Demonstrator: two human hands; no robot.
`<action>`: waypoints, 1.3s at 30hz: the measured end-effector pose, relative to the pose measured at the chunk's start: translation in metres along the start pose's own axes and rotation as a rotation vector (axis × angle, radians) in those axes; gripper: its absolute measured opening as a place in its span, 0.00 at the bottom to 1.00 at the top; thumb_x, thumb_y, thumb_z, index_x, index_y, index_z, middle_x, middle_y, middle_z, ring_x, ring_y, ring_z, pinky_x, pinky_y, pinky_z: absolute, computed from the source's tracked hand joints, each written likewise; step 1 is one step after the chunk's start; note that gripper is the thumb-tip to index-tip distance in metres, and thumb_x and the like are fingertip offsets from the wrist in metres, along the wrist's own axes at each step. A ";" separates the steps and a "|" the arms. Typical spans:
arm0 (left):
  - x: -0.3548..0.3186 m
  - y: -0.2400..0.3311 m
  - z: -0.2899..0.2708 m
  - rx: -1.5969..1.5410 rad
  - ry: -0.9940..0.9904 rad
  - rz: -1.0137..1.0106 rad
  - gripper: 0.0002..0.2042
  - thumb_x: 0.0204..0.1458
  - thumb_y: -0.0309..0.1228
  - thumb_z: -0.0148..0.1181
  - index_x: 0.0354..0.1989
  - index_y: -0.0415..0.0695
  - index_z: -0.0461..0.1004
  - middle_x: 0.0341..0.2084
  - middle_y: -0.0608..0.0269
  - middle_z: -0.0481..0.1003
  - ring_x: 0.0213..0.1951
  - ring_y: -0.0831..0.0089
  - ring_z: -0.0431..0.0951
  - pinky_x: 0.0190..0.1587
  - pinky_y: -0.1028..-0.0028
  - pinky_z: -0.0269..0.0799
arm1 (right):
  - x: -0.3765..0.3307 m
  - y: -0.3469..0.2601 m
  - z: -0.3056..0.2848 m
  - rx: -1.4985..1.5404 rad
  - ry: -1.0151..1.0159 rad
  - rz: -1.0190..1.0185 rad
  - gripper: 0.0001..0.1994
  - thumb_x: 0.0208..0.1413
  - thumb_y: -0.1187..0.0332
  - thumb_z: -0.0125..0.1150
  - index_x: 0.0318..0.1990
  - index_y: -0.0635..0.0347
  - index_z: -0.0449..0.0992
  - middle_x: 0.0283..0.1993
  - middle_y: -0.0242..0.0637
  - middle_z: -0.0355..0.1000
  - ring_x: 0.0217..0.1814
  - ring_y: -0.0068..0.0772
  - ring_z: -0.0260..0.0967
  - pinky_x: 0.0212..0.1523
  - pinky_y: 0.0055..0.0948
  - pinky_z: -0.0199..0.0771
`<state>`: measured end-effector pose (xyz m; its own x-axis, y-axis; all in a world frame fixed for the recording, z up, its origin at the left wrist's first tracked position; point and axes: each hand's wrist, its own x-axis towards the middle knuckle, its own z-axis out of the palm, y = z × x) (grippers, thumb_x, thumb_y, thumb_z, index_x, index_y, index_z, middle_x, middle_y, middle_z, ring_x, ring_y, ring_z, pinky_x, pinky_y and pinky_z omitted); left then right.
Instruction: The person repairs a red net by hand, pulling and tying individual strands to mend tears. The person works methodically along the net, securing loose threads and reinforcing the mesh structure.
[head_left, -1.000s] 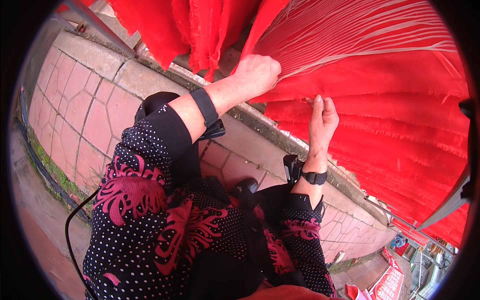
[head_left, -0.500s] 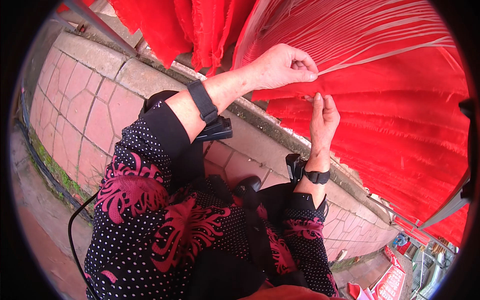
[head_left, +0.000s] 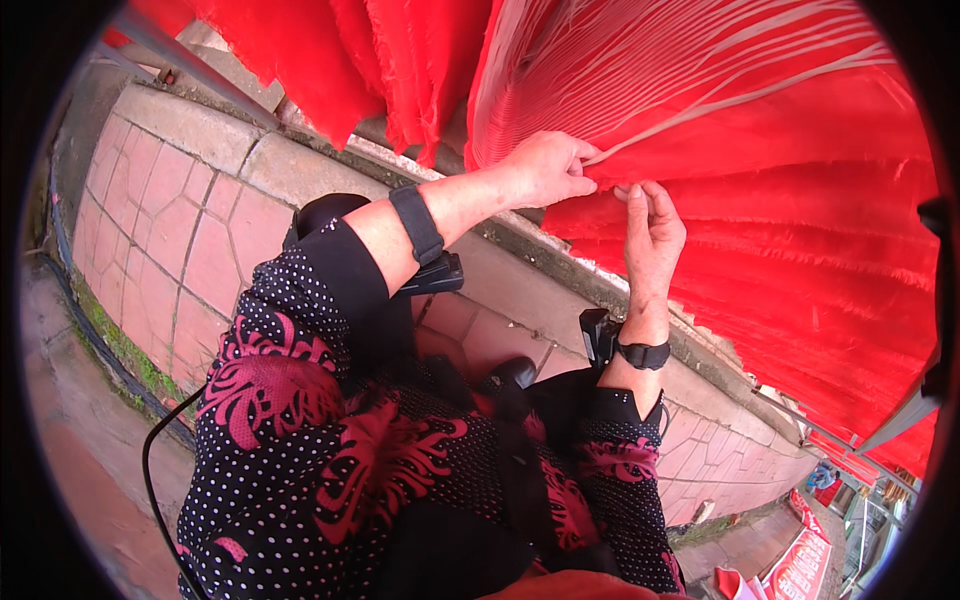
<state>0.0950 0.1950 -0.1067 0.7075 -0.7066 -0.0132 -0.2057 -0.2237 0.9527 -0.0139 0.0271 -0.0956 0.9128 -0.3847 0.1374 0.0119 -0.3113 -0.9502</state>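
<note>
A large spread of bright red cloth [head_left: 790,140] hangs in layered folds at the upper right, and many narrow pale bands [head_left: 640,60] fan across its upper part. My left hand [head_left: 553,168] pinches the near edge of the cloth between thumb and fingers, at the end of one pale band. Close to its right, my right hand [head_left: 655,225] has thumb and fingers pressed together on the same edge. A short stretch of cloth edge lies between the two hands. The exact grip of the fingertips is partly hidden.
More red cloth with frayed ends [head_left: 400,80] hangs at the upper left. Metal bars [head_left: 200,65] stand beside it. A stone curb [head_left: 190,120] and pink paving [head_left: 150,220] run under my arms. A printed red banner [head_left: 800,565] lies at the lower right.
My left hand has moved down and to the left, drawing the cloth edge with it. My right hand keeps its hold, nearly in place. The view has shifted slightly.
</note>
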 end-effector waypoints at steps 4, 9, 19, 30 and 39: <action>-0.008 0.006 -0.004 0.511 0.112 0.073 0.25 0.50 0.32 0.64 0.57 0.36 0.69 0.25 0.52 0.78 0.30 0.56 0.80 0.34 0.59 0.75 | 0.000 -0.006 -0.001 -0.077 -0.010 0.005 0.11 0.65 0.72 0.54 0.51 0.67 0.74 0.43 0.37 0.78 0.46 0.22 0.74 0.52 0.21 0.71; -0.022 0.019 -0.010 0.853 0.094 0.029 0.20 0.50 0.33 0.63 0.51 0.40 0.71 0.25 0.54 0.78 0.30 0.51 0.80 0.31 0.56 0.75 | 0.002 -0.005 -0.001 -0.152 -0.021 0.013 0.12 0.66 0.72 0.53 0.53 0.67 0.74 0.44 0.37 0.78 0.47 0.23 0.74 0.51 0.21 0.71; -0.058 0.063 -0.071 0.639 0.987 0.746 0.19 0.35 0.32 0.79 0.31 0.45 0.72 0.27 0.65 0.72 0.30 0.70 0.73 0.31 0.72 0.69 | -0.004 -0.018 -0.011 -0.494 -0.040 0.027 0.12 0.61 0.62 0.56 0.47 0.54 0.78 0.39 0.44 0.79 0.43 0.42 0.78 0.45 0.36 0.75; -0.022 0.033 -0.092 -0.548 0.857 0.306 0.10 0.60 0.28 0.59 0.47 0.38 0.75 0.41 0.64 0.79 0.41 0.79 0.77 0.45 0.78 0.72 | -0.016 -0.072 0.002 -0.283 -0.419 0.005 0.13 0.59 0.66 0.59 0.49 0.62 0.76 0.40 0.45 0.80 0.43 0.36 0.79 0.45 0.31 0.75; -0.046 0.052 -0.069 -0.869 0.561 0.186 0.08 0.60 0.28 0.58 0.46 0.42 0.77 0.41 0.63 0.80 0.41 0.76 0.80 0.43 0.75 0.77 | 0.021 -0.103 0.064 0.007 -0.149 -0.270 0.12 0.59 0.70 0.60 0.48 0.65 0.76 0.40 0.45 0.79 0.43 0.31 0.78 0.45 0.28 0.76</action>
<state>0.0985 0.2624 -0.0358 0.9720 -0.2184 0.0863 0.0559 0.5721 0.8183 0.0297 0.1066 -0.0131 0.9261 -0.1573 0.3430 0.2643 -0.3785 -0.8871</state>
